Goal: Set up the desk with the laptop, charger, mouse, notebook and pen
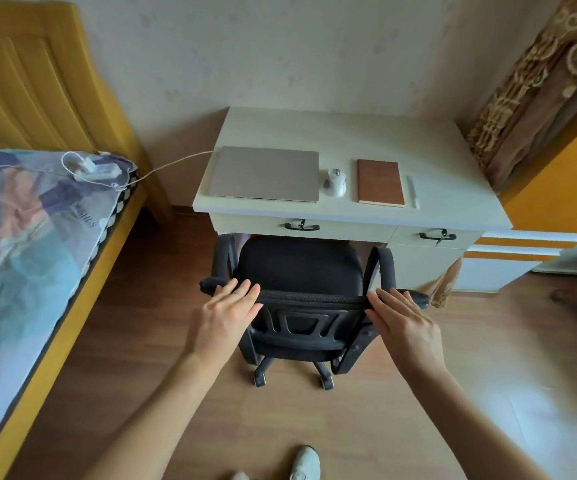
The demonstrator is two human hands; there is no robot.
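The bed point(20, 254) on the left carries the charger point(95, 169), whose cable point(169, 164) runs to the closed laptop point(264, 174) on the table point(314, 129). A black chair point(301, 268) is tucked under it. The left hand point(223, 317) and right hand point(406, 323) rest flat, fingers spread, on the chair's backrest. Right of the laptop lie the notebook point(380, 182), mouse point(335, 182) and pen point(412, 191).
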